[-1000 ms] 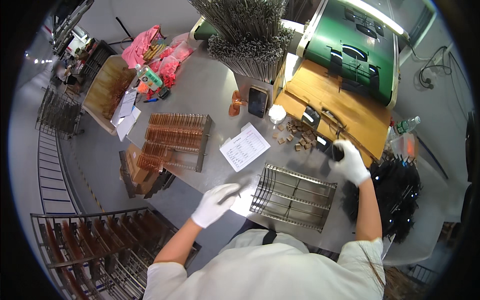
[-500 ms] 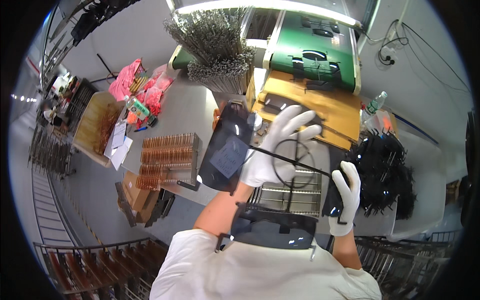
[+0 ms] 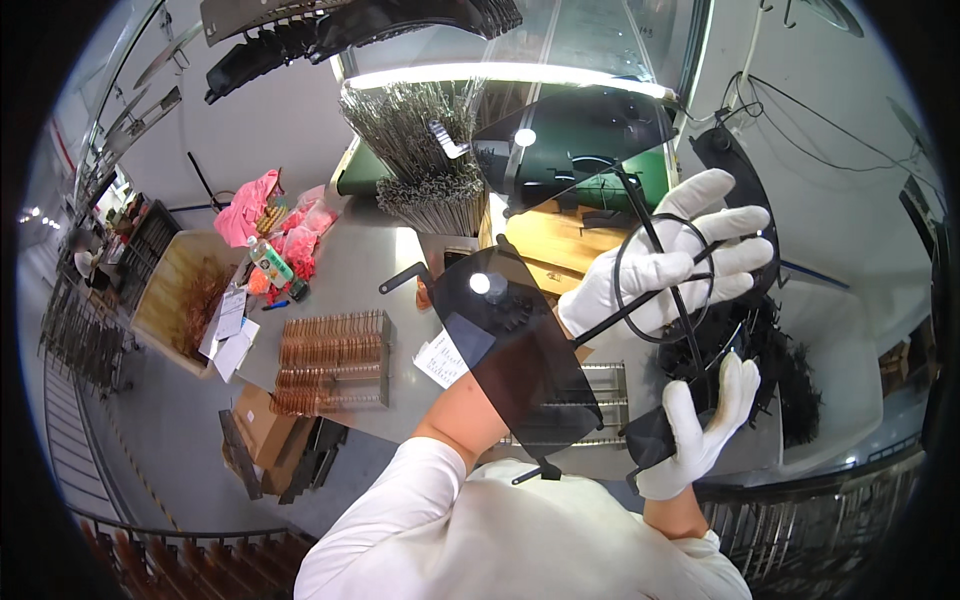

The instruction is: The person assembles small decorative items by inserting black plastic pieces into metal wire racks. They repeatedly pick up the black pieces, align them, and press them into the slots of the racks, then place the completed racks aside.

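My left hand (image 3: pixel 665 255), in a white glove, was raised well above the grey worktop (image 3: pixel 370 270), its fingers (image 3: pixel 735 255) spread apart and fanned out, with a thin black wire loop (image 3: pixel 660 280) lying across the palm and the fingers. A straight black rod ran through that loop from upper left to lower right. Just left of the hand hung a dark tinted visor (image 3: pixel 510 350), tilted, with its clear lower edge near my sleeve; whether my thumb pinched it I could not tell. A second tinted panel (image 3: pixel 570 140) stood above it, in front of the lamp.

My right hand (image 3: pixel 700 425), also gloved, was lower, near the right edge of the worktop. Its fingers were close together and pointing up, pressed along a black strip (image 3: pixel 655 435) that ran down toward my chest; the thumb seemed to clamp it from the side.

Under both hands lay a wire rack (image 3: pixel 600 385) at the near edge of the worktop. A heap of black parts (image 3: pixel 790 370) filled the right end. Toward the left stood a copper-coloured rack (image 3: pixel 335 360) with a white paper slip (image 3: pixel 440 360) beside it. At the far edge rose a bundle of metal rods (image 3: pixel 420 150), and at the far left corner sat a wooden crate (image 3: pixel 185 290) with pink bags (image 3: pixel 255 205) behind it.
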A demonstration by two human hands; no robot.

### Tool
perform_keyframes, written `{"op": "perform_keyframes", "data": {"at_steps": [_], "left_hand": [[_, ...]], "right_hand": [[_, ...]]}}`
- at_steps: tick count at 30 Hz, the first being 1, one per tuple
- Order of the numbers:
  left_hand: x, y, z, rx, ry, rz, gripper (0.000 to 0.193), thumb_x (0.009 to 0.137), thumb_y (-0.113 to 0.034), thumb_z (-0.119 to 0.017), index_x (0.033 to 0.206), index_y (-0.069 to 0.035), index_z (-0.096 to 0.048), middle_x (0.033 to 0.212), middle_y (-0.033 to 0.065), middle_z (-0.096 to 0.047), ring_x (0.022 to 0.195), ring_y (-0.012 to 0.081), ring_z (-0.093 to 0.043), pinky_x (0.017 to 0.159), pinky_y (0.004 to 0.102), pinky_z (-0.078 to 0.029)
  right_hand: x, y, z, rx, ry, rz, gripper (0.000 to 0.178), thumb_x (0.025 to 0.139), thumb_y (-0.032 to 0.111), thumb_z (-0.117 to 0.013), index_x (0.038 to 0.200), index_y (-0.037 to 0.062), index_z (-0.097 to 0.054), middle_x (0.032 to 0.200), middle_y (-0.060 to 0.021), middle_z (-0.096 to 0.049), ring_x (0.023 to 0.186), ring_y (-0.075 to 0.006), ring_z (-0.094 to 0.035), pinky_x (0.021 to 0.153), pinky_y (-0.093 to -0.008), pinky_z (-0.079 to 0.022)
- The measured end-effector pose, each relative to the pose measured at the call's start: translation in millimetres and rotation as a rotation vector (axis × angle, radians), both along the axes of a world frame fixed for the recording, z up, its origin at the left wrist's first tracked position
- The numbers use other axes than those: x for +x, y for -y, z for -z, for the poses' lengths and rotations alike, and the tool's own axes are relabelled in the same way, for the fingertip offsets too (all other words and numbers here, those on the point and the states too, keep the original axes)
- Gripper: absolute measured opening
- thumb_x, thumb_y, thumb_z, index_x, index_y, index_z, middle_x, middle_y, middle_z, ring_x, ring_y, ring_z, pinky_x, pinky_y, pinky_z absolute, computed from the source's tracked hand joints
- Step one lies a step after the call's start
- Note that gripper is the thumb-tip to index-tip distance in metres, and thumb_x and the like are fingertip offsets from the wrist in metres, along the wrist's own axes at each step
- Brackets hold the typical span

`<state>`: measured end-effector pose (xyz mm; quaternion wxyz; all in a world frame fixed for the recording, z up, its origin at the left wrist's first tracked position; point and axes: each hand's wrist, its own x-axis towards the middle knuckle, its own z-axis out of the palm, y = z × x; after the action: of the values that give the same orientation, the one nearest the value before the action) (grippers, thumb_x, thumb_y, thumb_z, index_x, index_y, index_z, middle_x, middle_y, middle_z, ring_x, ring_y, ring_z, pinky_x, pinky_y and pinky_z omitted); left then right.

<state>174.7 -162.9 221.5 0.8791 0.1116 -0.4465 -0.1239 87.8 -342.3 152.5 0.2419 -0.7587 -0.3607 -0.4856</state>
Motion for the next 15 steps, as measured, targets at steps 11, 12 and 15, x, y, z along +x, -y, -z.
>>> {"op": "perform_keyframes", "data": {"at_steps": [11,12,15], "left_hand": [[-18.0,-8.3,-15.1,0.056,-0.029,0.059,0.106,0.081,-0.001,-0.079,0.166,-0.018,-0.018,0.164,0.018,-0.034,0.149,0.0405,-0.038,0.122,0.0506,-0.037],[-19.6,-10.7,-14.6,0.039,-0.033,0.096,0.108,0.079,0.001,-0.078,0.166,-0.018,-0.017,0.165,0.0178,-0.032,0.15,0.041,-0.036,0.124,0.0516,-0.035],[-36.8,-20.5,-10.5,0.017,-0.132,0.119,0.086,0.096,-0.013,-0.059,0.168,-0.022,-0.013,0.174,0.0121,-0.015,0.155,0.042,-0.027,0.127,0.0549,-0.025]], "right_hand": [[-15.3,-8.3,-6.0,0.02,0.014,0.001,0.034,0.091,0.029,-0.067,0.121,0.0134,-0.072,0.149,-0.0305,-0.049,0.14,-0.0529,-0.043,0.119,-0.0645,-0.03],[-16.5,-7.1,-7.1,0.044,-0.023,-0.017,0.034,0.089,0.03,-0.069,0.121,0.0181,-0.074,0.149,-0.0282,-0.05,0.141,-0.0507,-0.042,0.119,-0.0648,-0.027],[-15.7,1.9,-6.3,0.126,-0.081,-0.06,0.037,0.083,0.036,-0.072,0.12,0.0293,-0.077,0.15,-0.0229,-0.05,0.143,-0.0462,-0.04,0.121,-0.0646,-0.023]]}}
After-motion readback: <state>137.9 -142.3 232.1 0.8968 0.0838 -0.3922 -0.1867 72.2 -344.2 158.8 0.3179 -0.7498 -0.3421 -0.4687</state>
